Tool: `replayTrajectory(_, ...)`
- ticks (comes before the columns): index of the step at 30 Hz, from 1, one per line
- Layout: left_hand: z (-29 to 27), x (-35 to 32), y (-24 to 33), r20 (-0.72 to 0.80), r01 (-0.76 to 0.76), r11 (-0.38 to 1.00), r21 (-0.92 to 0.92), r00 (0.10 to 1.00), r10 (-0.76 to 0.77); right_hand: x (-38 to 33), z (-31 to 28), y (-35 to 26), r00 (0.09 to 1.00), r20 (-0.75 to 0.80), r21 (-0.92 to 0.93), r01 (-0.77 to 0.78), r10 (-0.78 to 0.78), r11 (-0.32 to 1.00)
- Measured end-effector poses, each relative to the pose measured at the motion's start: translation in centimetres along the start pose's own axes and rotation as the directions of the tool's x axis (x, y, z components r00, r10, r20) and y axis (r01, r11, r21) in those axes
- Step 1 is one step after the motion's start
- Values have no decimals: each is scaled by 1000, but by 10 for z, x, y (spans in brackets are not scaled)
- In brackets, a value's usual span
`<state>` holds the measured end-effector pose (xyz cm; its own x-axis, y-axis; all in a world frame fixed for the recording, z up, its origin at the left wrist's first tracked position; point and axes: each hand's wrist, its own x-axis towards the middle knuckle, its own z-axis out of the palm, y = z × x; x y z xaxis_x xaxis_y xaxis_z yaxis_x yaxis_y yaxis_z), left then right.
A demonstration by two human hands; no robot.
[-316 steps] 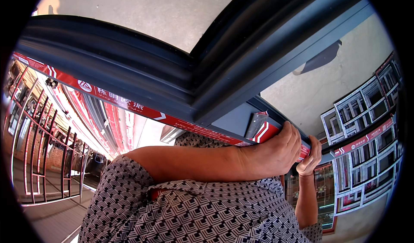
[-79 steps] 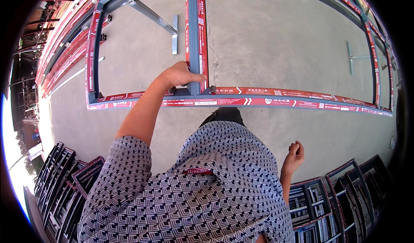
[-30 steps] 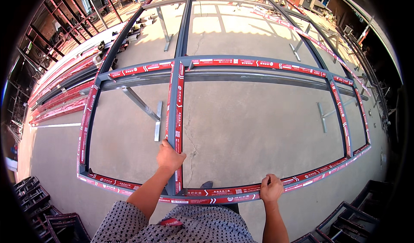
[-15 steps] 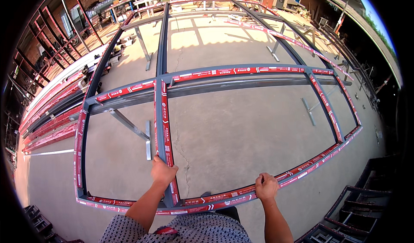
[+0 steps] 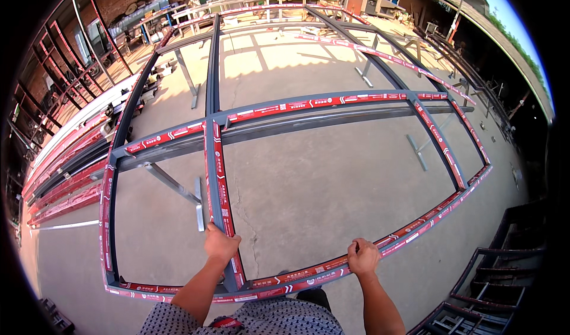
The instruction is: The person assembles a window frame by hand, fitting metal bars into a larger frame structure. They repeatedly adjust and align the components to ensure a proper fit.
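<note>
in the head view, my left hand is curled around an inside bar of the big grey metal window frame, thumb on its right side and fingers over its left. my right hand is bent over the near rail, to the right of that bar, with my fingers tucked in narrow. so both hands hold the same frame. it lies flat in front of me, up above the concrete floor, and seems to rest on a grey beam with silver metal legs.

i think it could slide or tip on the beam if one hand pushes or lifts harder than the other, because so much of it is far from me. the red film on the bars looks smooth, so my fingers could slip. a loose-looking red bar seems to lie across the far part, and a tilt could send it sliding.

the inside bar's long axis points away from me, and the near rail runs left to right. the view bends, so i cannot tell which way the whole frame is longer.
</note>
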<state>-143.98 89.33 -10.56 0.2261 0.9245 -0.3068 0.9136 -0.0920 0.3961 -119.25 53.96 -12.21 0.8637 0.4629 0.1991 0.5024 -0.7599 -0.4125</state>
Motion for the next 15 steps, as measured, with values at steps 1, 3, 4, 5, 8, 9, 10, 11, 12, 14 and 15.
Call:
replayTrajectory(1, -1, -1, 1, 3, 1, 1000, -1, 1000, -1, 0, 0, 0, 1000, 9, 1, -7, 7, 1000)
replayTrajectory(3, 0, -1, 0, 2, -3, 1000, -10, 1000, 3, 1, -2, -1, 1000, 26, 1, -18, 18, 1000)
replayTrajectory(4, 2, 0, -2, -4, -9, 1000, -15, 1000, 9, 1, -2, -1, 1000, 23, 1, -20, 20, 1000)
replayTrajectory(5, 2, 1, -2, -9, -15, 1000, -19, 1000, 15, 1, -2, -1, 1000, 21, 2, -21, 21, 1000)
replayTrajectory(8, 0, 0, 0, -2, -1, 1000, -17, 1000, 1, 2, -5, -5, 1000, 2, 1, -18, 18, 1000)
replayTrajectory(9, 0, 0, 0, 3, 0, 1000, -20, 1000, 1, 2, -6, -7, 1000, -6, 1, -15, 15, 1000)
replayTrajectory(10, -1, 0, -1, 8, 0, 1000, -22, 1000, 0, 2, -7, -8, 1000, -6, 2, -14, 14, 1000)
replayTrajectory(11, -1, 0, -1, 13, 0, 1000, -26, 1000, 0, 2, -7, -9, 1000, -8, 2, -13, 13, 1000)
replayTrajectory(12, 0, 1, -2, 10, -1, 1000, -25, 1000, 1, 2, -7, -9, 1000, -9, 2, -12, 12, 1000)
replayTrajectory(14, 2, 2, -3, 6, -3, 1000, -22, 1000, 3, 3, -8, -10, 1000, -4, 3, -16, 16, 1000)
replayTrajectory(15, 2, 2, -3, 3, -4, 1000, -25, 1000, 4, 2, -8, -10, 1000, 0, 4, -19, 19, 1000)
